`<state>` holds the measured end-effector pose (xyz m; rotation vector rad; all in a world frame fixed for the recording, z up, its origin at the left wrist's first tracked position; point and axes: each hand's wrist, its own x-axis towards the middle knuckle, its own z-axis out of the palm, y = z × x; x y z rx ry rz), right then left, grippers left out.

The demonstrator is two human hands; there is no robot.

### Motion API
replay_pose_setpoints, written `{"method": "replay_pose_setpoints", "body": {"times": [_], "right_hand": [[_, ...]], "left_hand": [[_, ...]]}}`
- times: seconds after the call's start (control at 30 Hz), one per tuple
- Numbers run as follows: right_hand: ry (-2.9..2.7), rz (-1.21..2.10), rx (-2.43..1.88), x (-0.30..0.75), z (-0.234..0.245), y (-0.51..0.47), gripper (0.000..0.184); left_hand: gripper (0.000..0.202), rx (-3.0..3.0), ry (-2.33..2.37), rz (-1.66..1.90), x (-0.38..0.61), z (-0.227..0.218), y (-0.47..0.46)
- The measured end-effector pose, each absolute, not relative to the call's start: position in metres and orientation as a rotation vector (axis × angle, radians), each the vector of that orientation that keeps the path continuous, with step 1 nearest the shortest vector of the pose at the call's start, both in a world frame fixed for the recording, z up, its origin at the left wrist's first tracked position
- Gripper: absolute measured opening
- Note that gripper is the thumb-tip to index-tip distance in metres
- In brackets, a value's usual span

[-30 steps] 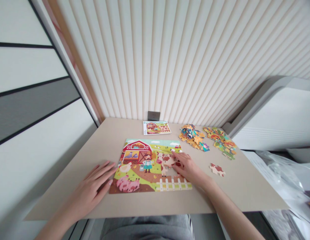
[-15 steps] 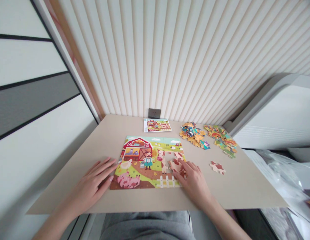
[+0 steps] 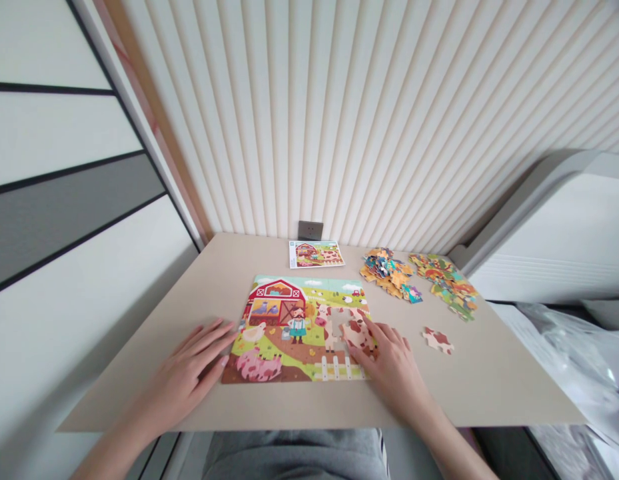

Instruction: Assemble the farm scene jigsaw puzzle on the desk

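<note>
A farm jigsaw puzzle (image 3: 289, 353) with a red barn, a farmer, a pig and a cow lies flat on the table. My left hand (image 3: 196, 363) rests at its left edge, fingers stretched out and holding nothing. At the cow, my right hand (image 3: 392, 353) has thumb and fingertips on a brown-spotted cow puzzle piece (image 3: 358, 335), partly covered by the fingers. Just above and left of that piece, a gap (image 3: 340, 321) in the cow's body shows the tabletop. Another brown-spotted puzzle piece (image 3: 438, 340) lies apart, right of my right hand.
Behind the puzzle lies a reference picture card (image 3: 316, 254), near a wall socket (image 3: 310, 231). A heap of loose pieces (image 3: 389, 272) and a spread of green and orange pieces (image 3: 446, 283) lie at the back right. A ribbed wall (image 3: 309, 120) bounds the table's back.
The cow piece under my right hand has shifted slightly right, and more of it shows between the fingers. My left hand stays at the puzzle's edge. The whole view has shifted slightly.
</note>
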<state>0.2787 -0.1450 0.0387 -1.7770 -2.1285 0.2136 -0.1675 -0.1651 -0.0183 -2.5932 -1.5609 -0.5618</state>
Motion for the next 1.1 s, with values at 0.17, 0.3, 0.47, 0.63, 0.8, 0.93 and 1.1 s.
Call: {"method": "replay_pose_setpoints", "body": {"times": [0.17, 0.3, 0.47, 0.63, 0.8, 0.93, 1.1], "right_hand": [[-2.147, 0.18, -1.751, 0.274, 0.034, -0.142, 0.054], [-2.15, 0.179, -1.777, 0.278, 0.032, -0.138, 0.055], [-2.154, 0.207, -1.786, 0.281, 0.035, -0.138, 0.059], [-2.171, 0.287, -1.749, 0.286, 0.034, -0.136, 0.057], [-2.152, 0.43, -1.614, 0.303, 0.039, -0.124, 0.047], [-2.256, 0.543, -1.482, 0.312, 0.05, -0.113, 0.05], [-2.347, 0.602, -1.473, 0.31, 0.056, -0.109, 0.059]], "left_hand": [[0.055, -2.594, -1.569, -0.563, -0.166, -0.015, -0.166], [0.054, -2.594, -1.589, -0.577, -0.166, -0.015, -0.167], [0.054, -2.618, -1.625, -0.582, -0.166, -0.015, -0.167], [0.054, -2.624, -1.622, -0.575, -0.167, -0.016, -0.167], [0.055, -2.63, -1.626, -0.586, -0.167, -0.015, -0.167], [0.056, -2.633, -1.626, -0.581, -0.167, -0.014, -0.167], [0.054, -2.629, -1.623, -0.57, -0.167, -0.015, -0.167]]}}
